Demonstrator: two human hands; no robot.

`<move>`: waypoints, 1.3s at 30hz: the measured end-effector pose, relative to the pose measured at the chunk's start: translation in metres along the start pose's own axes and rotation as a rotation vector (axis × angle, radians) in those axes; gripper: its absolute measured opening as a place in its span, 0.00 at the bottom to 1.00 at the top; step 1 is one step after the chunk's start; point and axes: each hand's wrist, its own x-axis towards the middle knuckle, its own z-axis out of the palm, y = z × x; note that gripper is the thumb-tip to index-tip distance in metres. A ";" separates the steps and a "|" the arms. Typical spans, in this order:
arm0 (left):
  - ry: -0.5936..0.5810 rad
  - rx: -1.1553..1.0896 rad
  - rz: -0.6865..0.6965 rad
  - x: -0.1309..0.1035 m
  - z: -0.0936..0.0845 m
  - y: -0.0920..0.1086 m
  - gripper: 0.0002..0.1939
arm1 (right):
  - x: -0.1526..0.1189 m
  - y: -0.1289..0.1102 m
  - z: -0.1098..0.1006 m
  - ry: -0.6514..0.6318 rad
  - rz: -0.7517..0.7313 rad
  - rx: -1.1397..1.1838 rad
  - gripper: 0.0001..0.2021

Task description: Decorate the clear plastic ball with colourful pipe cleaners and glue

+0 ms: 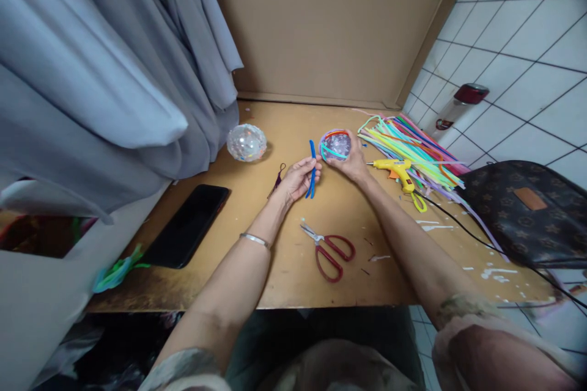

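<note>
Blue pipe cleaners stand upright in my left hand, pinched between its fingers. Just to the right, my right hand is wrapped round the side of a clear ball with purple, orange and turquoise strips on it. Both hands are close together above the wooden table. Red-handled scissors lie nearer the front edge, blades pointing up and left. A yellow glue gun rests right of my right hand, its nozzle towards my wrist.
A second clear ball sits at the back left, above a black phone. Colourful pipe cleaners are piled at the back right. A brown bag and black cable lie right. Grey cloth hangs left; cardboard stands behind.
</note>
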 end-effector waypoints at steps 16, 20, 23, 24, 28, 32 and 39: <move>0.015 0.008 0.011 -0.001 0.001 0.000 0.03 | 0.001 -0.003 -0.015 -0.060 -0.023 -0.080 0.57; 0.011 0.008 0.010 -0.002 0.001 -0.001 0.04 | 0.002 -0.003 -0.018 -0.080 -0.011 -0.081 0.56; 0.008 0.003 0.013 -0.001 0.000 -0.002 0.05 | 0.004 -0.004 -0.018 -0.065 -0.001 -0.078 0.55; 0.008 0.002 0.015 0.000 -0.001 -0.002 0.05 | 0.004 -0.004 -0.017 -0.062 -0.001 -0.078 0.55; 0.024 -0.007 0.023 0.001 -0.001 -0.002 0.05 | 0.007 0.000 -0.017 -0.072 -0.015 -0.087 0.53; 0.045 -0.016 0.021 0.001 0.001 -0.002 0.06 | 0.009 0.002 -0.018 -0.044 -0.011 -0.125 0.52; 0.035 -0.006 0.020 0.000 0.001 -0.001 0.07 | 0.012 0.000 -0.020 -0.072 -0.027 -0.144 0.51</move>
